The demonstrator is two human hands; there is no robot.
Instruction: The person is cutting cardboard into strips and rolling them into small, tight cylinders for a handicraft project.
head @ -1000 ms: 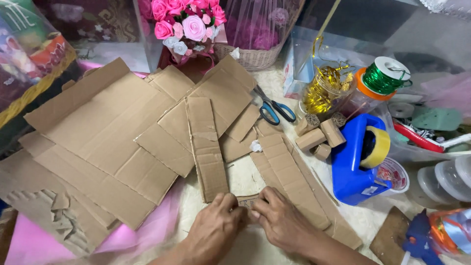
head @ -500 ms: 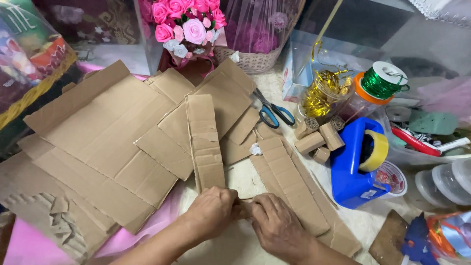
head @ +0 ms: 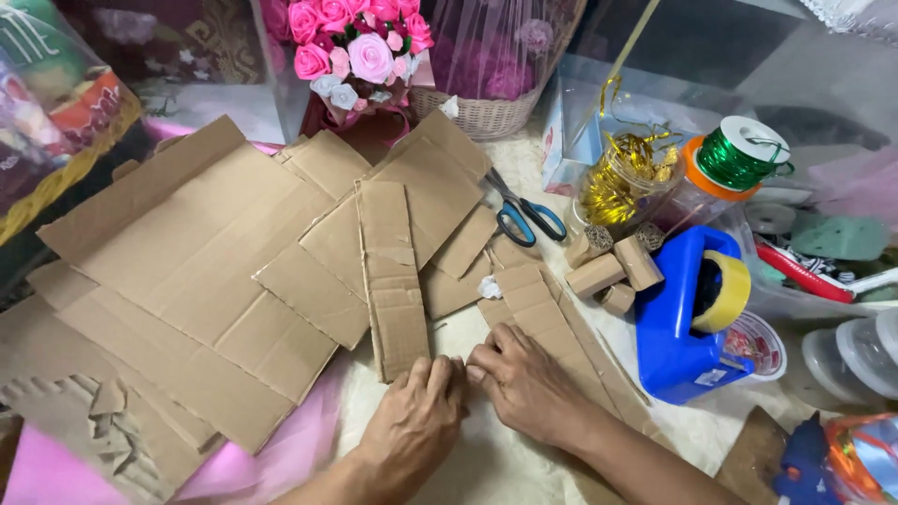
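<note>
As hands close together since half-second ago, left hand (head: 412, 425) and right hand (head: 524, 383) fingers curled, pinching small cardboard piece (head: 465, 371), mostly hidden, below cardboard strip (head: 393, 276).

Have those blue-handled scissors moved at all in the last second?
No. The scissors lie as before on the pale cloth, between the cardboard flap and the jar of gold ribbon; neither hand touches them.

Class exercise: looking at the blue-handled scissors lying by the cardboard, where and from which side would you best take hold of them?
Probably by the blue handle loops, coming from the right, nearer side. The scissors lie flat, blades pointing up-left toward the cardboard flap, so the loops are the open, blunt end.
</note>
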